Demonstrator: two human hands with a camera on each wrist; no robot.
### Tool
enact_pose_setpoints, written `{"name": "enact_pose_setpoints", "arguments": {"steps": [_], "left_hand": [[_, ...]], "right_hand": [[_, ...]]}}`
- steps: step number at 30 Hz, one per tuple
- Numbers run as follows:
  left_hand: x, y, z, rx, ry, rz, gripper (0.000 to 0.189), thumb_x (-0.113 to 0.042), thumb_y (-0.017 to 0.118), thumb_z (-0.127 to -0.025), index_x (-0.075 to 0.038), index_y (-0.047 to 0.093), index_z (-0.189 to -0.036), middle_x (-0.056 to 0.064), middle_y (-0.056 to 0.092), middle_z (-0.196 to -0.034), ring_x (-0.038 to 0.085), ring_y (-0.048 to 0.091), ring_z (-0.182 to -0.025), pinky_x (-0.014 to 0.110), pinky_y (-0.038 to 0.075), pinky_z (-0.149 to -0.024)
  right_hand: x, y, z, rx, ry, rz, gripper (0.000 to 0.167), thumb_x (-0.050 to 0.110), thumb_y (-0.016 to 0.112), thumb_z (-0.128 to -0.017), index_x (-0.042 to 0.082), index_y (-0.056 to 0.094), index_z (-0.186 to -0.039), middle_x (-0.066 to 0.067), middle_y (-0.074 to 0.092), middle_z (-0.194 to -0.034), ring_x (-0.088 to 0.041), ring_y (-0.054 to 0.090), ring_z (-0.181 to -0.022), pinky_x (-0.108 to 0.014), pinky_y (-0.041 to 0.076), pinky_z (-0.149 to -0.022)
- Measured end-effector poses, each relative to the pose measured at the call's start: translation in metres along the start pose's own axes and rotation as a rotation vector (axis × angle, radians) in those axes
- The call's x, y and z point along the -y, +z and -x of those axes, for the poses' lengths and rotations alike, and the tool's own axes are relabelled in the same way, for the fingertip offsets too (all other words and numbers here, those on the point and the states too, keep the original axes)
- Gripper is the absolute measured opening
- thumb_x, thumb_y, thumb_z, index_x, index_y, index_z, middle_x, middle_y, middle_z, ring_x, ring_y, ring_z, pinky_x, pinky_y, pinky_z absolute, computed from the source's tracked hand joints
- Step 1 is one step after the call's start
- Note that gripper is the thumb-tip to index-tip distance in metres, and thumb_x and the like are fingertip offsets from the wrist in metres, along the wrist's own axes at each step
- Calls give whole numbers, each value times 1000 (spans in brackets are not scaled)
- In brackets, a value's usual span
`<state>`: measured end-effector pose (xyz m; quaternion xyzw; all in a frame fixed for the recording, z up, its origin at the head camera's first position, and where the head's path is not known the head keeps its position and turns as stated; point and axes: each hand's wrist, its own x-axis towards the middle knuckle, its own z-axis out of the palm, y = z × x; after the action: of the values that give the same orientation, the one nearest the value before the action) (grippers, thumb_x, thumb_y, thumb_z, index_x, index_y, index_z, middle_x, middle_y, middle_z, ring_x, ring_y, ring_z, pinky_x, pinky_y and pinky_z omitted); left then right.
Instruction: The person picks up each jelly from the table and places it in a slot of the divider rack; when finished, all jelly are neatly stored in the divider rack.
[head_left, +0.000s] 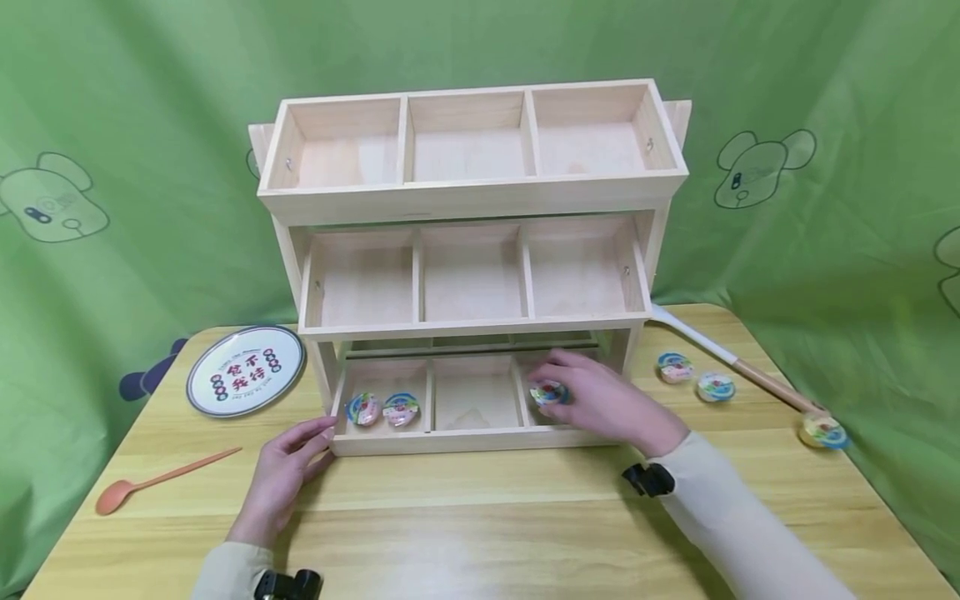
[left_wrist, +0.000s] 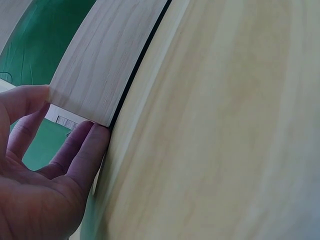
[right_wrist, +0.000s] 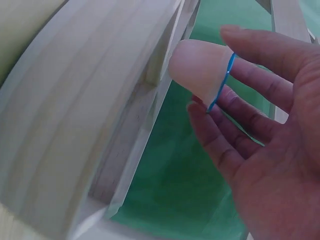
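Note:
My right hand (head_left: pixel 600 400) pinches a small jelly cup (right_wrist: pixel 197 67) by its blue-edged lid, thumb on one side and fingers on the other. In the head view it hangs over the right compartment of the bottom tray (head_left: pixel 480 442) of a wooden three-tier rack. Two more jelly cups (head_left: pixel 363 409) lie side by side in that tray's left compartment; the middle one holds none. With fingers fairly straight, my left hand (head_left: pixel 281 475) touches the tray's front left corner. The left wrist view shows its fingertips against the board end (left_wrist: pixel 92 85).
Several jelly cups (head_left: pixel 716 387) lie on the table's right side, beside a long utensil (head_left: pixel 772 383) with a white front and wooden handle. On the left are a round printed plate (head_left: pixel 246 404) and an orange spoon (head_left: pixel 150 482). Two upper trays (head_left: pixel 472 196) overhang the bottom one.

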<state>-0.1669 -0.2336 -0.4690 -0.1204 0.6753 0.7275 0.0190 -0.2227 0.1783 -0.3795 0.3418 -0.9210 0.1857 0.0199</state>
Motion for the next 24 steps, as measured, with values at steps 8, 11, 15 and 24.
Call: {"name": "enact_pose_setpoints", "arguments": {"steps": [8, 11, 15, 24], "left_hand": [[-1, -1, 0, 3, -5, -8, 35, -2, 62, -95, 9, 57, -128, 18, 51, -132, 22, 59, -113, 32, 54, -95], [-1, -1, 0, 5, -3, -9, 35, -2, 62, -95, 9, 57, -128, 18, 51, -132, 21, 59, -112, 32, 54, -95], [-2, -1, 1, 15, -2, -16, 36, -4, 62, -96, 10, 56, -129, 19, 49, -134, 21, 59, -113, 31, 54, -95], [-2, -2, 1, 21, -8, -29, 39, -5, 60, -97, 9, 52, -133, 20, 46, -138, 23, 57, -116, 30, 53, -96]], "right_hand": [[10, 8, -17, -6, -25, -27, 40, 19, 80, -82, 11, 68, -119, -2, 61, -114, -19, 61, -95, -33, 58, -80], [14, 13, -25, -3, -34, -42, 38, 18, 79, -83, 10, 68, -119, -4, 61, -115, -20, 61, -97, -34, 58, -82], [19, 21, -35, 26, -29, -64, 38, 19, 77, -85, 11, 67, -121, -5, 60, -119, -21, 60, -100, -35, 57, -86], [30, 38, -53, 78, -78, -142, 40, 12, 76, -85, 5, 66, -123, -8, 60, -121, -24, 59, -104, -36, 55, -92]]}}
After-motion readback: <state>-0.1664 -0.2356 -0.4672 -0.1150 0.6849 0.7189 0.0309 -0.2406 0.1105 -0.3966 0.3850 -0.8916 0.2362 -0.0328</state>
